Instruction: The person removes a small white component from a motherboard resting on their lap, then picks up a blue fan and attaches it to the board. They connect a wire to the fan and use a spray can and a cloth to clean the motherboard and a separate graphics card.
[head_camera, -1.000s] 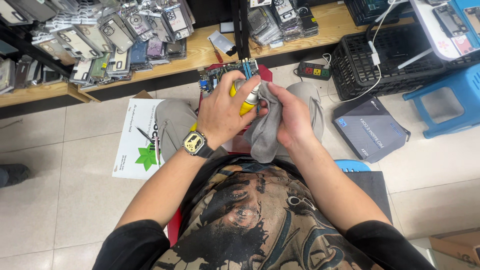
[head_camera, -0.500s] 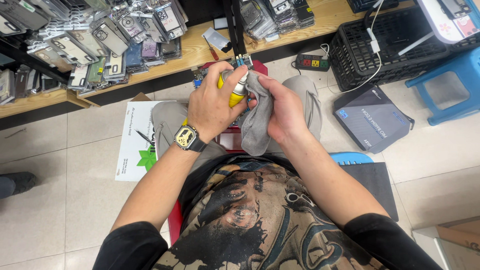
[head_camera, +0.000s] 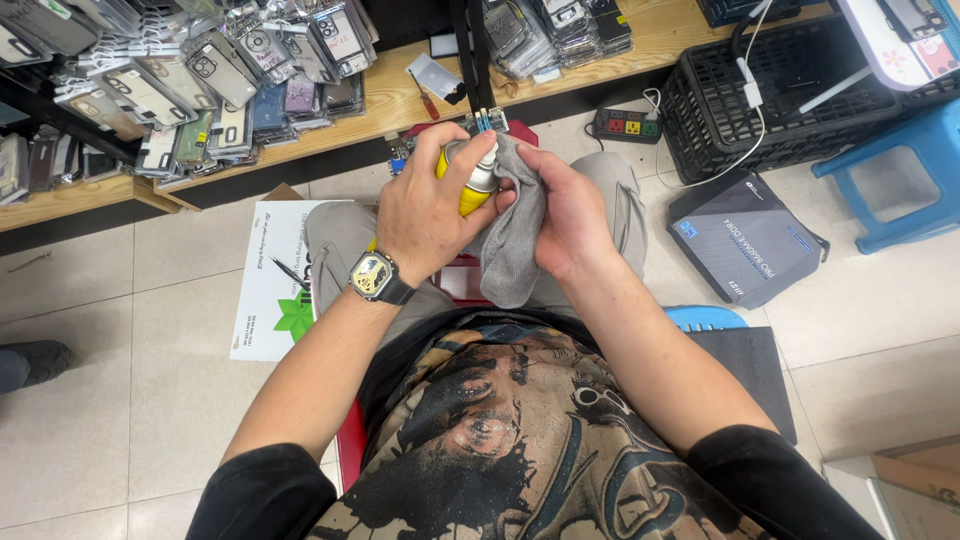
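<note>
My left hand (head_camera: 432, 215) grips a yellow spray can (head_camera: 470, 180) with a silver top, its nozzle end turned toward a grey cloth (head_camera: 513, 240). My right hand (head_camera: 572, 215) holds that cloth bunched against the can's top, and the cloth hangs down over my lap. A watch (head_camera: 375, 277) sits on my left wrist. Both hands are over my knees. A green circuit board (head_camera: 485, 121) shows just beyond the hands, partly hidden by them.
A wooden shelf (head_camera: 400, 100) with several packaged phone cases (head_camera: 190, 75) runs along the far side. A black crate (head_camera: 770, 100), power strip (head_camera: 625, 125), dark flat box (head_camera: 745, 240) and blue stool (head_camera: 900, 170) lie right. A white sheet (head_camera: 270, 290) lies left.
Both hands stay together on the can and cloth. My right hand has folded the cloth closer around the can's top. The view has shifted slightly.
</note>
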